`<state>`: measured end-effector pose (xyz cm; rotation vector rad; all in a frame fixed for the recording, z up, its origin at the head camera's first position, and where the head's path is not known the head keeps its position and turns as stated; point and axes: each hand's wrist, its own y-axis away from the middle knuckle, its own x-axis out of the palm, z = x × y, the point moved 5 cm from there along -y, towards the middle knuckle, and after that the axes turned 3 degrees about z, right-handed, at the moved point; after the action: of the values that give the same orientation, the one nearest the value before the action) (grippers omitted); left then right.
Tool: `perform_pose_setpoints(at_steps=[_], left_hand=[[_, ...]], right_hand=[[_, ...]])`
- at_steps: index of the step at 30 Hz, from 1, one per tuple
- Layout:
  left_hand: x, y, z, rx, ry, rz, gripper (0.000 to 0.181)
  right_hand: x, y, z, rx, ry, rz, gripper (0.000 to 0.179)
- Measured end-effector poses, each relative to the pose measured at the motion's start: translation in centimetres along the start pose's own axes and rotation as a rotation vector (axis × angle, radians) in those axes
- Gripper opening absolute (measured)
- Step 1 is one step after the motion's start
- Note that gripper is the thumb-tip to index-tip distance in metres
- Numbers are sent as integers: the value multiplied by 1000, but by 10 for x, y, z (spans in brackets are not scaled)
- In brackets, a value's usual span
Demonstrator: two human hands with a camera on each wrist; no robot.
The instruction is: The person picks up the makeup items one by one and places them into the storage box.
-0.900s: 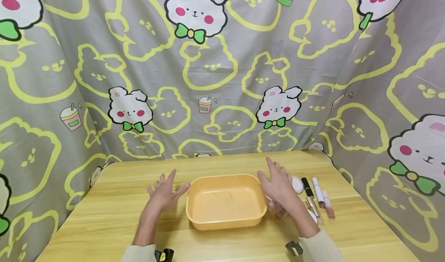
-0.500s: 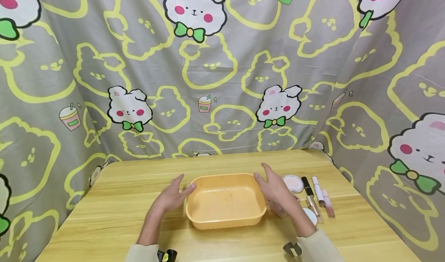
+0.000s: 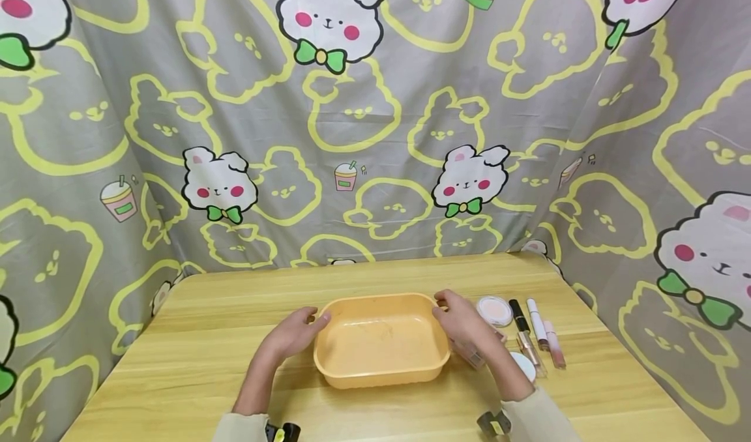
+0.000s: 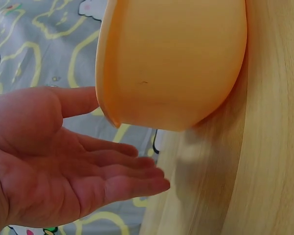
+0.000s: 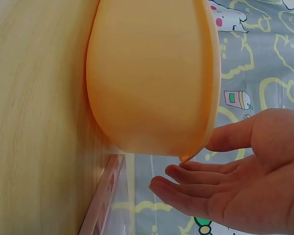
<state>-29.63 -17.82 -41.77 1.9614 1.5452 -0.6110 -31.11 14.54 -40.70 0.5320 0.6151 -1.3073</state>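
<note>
Since your left hand [image 3: 295,334] and right hand [image 3: 462,321] flank the yellow-orange basin [image 3: 384,349], I read the step as setting up a two-handed hold; not firm yet. Left: thumb at the rim, other fingers loose and nearly straight outside the end wall, wrapped round nothing. Right: near mirror, thumb at the rim, fingers relaxed outside the lip, no clench. Thumb contact looks likely both sides; can't tell the pressure.

Next move, my call: bring your fingers in under the lip, both ends evenly, before you load it. Thumbs alone could let it slip or tip.

Basin sits between your hands, upright on the desk [image 3: 193,344], open side up, long side running hand to hand. Your palms stand off the end walls.

Mind your right forearm: it passes over a pinkish palette [image 3: 471,356], partly hidden, just beside the basin's right end. White round case [image 3: 524,366] is on the forearm's other side. Farther right, lying roughly lengthwise: pink tube [image 3: 554,346], white-capped tube [image 3: 536,323], black-capped tube [image 3: 519,315]. Round compact [image 3: 494,311] is near your right hand, on its outer side. Behind the desk: printed cloth [image 3: 375,126], well apart from your work.
</note>
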Motion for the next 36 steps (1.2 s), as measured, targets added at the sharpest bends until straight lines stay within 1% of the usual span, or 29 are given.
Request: perform_pose_setpoints(at_steps=[3, 6, 11, 13, 17, 22, 26, 30, 36], left_hand=[[1, 0, -1, -1, 27, 23, 58], [3, -1, 0, -17, 78, 50, 49], [9, -3, 2, -36, 231, 112, 43], [11, -5, 5, -37, 275, 133, 43], [13, -7, 9, -34, 317, 156, 41], [12, -8, 12, -23, 348, 167, 45], [12, -8, 14, 7, 390, 198, 49], [11, -8, 17, 40, 442, 238, 48], [11, -8, 19, 59, 461, 248, 46]], right_hand=[[1, 0, -1, 7, -3, 10, 41], [2, -1, -3, 21, -11, 20, 40], [2, -1, -7, 36, -34, 33, 40], [2, -1, -7, 36, -36, 35, 41], [2, -1, -8, 32, -32, 30, 41], [1, -2, -8, 28, -35, 16, 40], [2, -2, -7, 26, -38, 10, 39], [2, -3, -6, 26, -29, 9, 40], [1, -4, -7, 30, -24, 13, 39]])
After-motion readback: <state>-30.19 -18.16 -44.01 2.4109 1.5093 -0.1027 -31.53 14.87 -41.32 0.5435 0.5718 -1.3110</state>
